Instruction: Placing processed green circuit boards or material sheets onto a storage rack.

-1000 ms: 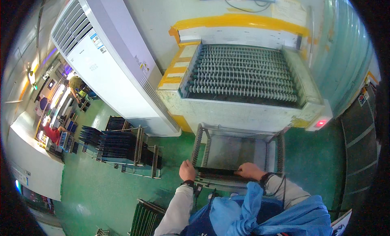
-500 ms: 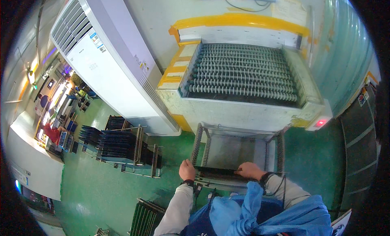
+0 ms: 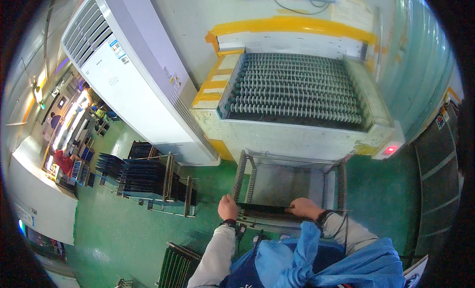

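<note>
Dark flat panel (image 3: pixel 264 209) lies across the near end of a slotted metal rack (image 3: pixel 292 181) below the roller conveyor (image 3: pixel 297 90); left hand (image 3: pixel 228 207) and right hand (image 3: pixel 305 208) each clasp one end. It looks thin, stiff and fragile, best held by the edges

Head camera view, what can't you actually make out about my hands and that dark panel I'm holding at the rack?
- Dark panel, head view: seen edge-on, so its face is hidden.
- Left hand: the fingers curl out of sight; the grip cannot be confirmed.
- Right hand: its fingertips are hidden by the hand itself.
- Slotted rack: its near lower part is hidden behind the panel, hands and blue sleeves.
- Red light on the roller machine: too small to read.
</note>
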A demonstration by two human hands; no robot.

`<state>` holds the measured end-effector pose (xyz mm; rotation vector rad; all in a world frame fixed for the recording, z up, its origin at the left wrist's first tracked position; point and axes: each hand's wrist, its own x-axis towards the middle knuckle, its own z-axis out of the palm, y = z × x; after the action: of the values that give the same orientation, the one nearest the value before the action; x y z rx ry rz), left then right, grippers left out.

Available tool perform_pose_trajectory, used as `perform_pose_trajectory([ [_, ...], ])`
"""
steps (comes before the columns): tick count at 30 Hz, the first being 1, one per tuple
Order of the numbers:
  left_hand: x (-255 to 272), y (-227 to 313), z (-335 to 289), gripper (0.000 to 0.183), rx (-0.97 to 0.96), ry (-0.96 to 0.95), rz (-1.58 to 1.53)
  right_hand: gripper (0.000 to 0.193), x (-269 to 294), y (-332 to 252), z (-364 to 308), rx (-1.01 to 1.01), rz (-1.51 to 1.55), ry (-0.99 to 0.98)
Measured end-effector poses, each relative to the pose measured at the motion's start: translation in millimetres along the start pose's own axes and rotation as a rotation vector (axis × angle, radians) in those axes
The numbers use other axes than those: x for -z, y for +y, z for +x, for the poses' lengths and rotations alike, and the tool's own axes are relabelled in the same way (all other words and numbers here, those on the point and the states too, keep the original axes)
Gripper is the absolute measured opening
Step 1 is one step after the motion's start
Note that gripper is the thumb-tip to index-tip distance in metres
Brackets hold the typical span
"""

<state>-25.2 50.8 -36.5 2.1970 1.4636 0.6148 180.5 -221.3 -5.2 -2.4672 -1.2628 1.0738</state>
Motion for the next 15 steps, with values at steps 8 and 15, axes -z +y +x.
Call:
perform_pose_trajectory([
  [8, -2, -2, -2, 0.037, -0.051, 0.052, 0.0, 0.052, 0, 0, 1, -0.003, 0.023, 0.0],
  [15, -7, -5, -1, 0.04, -0.025, 0.009, -0.006, 0.05, -16, 20, 13, 0.043, -0.028, 0.043],
])
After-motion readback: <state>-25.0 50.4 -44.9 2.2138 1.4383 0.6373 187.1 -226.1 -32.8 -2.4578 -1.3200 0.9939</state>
